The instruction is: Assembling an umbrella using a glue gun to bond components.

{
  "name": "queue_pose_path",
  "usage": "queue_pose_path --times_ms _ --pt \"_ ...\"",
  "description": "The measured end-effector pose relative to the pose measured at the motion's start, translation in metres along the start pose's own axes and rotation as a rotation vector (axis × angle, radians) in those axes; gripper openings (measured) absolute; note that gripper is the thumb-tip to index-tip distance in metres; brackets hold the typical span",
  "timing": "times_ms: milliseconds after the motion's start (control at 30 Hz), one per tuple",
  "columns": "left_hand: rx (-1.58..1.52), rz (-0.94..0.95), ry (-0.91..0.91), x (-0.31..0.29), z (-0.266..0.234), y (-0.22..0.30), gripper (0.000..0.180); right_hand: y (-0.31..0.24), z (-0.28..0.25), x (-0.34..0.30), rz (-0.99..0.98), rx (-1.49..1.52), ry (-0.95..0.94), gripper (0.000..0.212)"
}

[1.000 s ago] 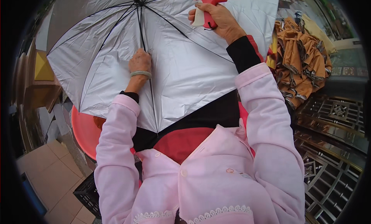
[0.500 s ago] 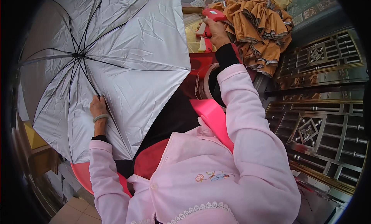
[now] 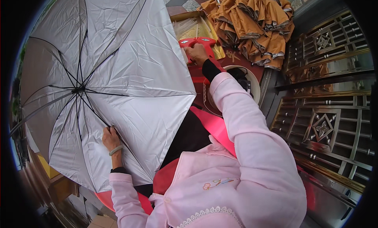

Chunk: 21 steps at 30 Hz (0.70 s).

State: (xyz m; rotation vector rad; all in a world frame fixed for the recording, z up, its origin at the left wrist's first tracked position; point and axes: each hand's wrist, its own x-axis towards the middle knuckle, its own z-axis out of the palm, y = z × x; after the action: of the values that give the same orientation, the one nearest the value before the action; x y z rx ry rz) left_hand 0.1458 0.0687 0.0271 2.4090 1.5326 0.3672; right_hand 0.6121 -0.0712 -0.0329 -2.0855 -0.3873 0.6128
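A large open umbrella (image 3: 138, 66) with silver lining and black ribs fills the left, its inside facing me. My left hand (image 3: 111, 137) is closed round one black rib (image 3: 96, 113) near the lower part of the canopy. Beyond the umbrella's right edge, my right hand (image 3: 197, 54) is closed round a red-and-white gun-shaped hand tool (image 3: 195, 41). That tool is over the near side of a shallow yellow box (image 3: 204, 25) holding clear thin plastic strips (image 3: 186, 27). My fingers hide part of the tool's handle.
A heap of folded orange-brown umbrellas or cloths (image 3: 252, 23) lies at the far right. A pale-rimmed round container (image 3: 258, 86) with dark items stands beside my right forearm. Metal grille doors (image 3: 323, 125) line the right side. A pink strip (image 3: 214, 127) crosses near my lap.
My right hand has come nearer and left with the red tool, over the box. The umbrella and my left hand on its rib have shifted lower in view, as has the whole scene partly.
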Motion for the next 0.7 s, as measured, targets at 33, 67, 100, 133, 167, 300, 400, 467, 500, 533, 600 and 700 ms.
queue_pose_path --times_ms 33,67,100,133,167,300,400,467,500,533,600,700 --pt "-0.014 0.015 0.006 0.003 0.003 0.003 0.024 0.013 -0.003 0.008 -0.084 -0.135 0.048 0.027" --pt "-0.022 0.005 0.020 0.001 0.002 -0.001 0.025 0.009 -0.002 0.006 -0.085 -0.139 0.038 0.027" --pt "-0.021 -0.003 0.018 -0.001 0.001 -0.004 0.025 0.008 -0.006 0.003 -0.153 -0.260 0.084 0.031" --pt "-0.023 -0.018 0.019 -0.004 0.000 -0.008 0.025 0.002 -0.011 -0.002 -0.227 -0.381 0.127 0.036" --pt "-0.025 -0.032 0.019 -0.006 -0.002 -0.011 0.025 -0.004 -0.014 -0.007 -0.302 -0.501 0.171 0.042" --pt "-0.034 -0.016 0.047 -0.007 -0.005 -0.006 0.024 -0.017 -0.031 -0.021 -0.088 -0.831 0.278 0.046" --pt "-0.041 -0.029 0.020 -0.006 -0.011 0.012 0.024 -0.012 -0.038 -0.023 -0.056 -0.813 0.321 0.043" --pt "-0.042 -0.097 -0.056 -0.005 -0.017 0.022 0.023 -0.010 -0.041 -0.021 -0.049 -0.804 0.336 0.042" --pt "-0.043 -0.106 -0.053 -0.005 -0.017 0.021 0.023 -0.010 -0.040 -0.020 -0.019 -0.731 0.316 0.043" --pt "-0.026 -0.107 -0.046 -0.007 -0.016 0.019 0.023 -0.011 -0.040 -0.020 0.010 -0.659 0.294 0.044" --pt "0.011 -0.119 -0.034 -0.011 -0.013 0.015 0.024 -0.011 -0.040 -0.019 0.025 -0.594 0.254 0.046" --pt "0.037 -0.147 -0.031 -0.013 -0.005 0.008 0.025 -0.001 -0.046 0.000 -0.113 -0.513 0.273 0.046"
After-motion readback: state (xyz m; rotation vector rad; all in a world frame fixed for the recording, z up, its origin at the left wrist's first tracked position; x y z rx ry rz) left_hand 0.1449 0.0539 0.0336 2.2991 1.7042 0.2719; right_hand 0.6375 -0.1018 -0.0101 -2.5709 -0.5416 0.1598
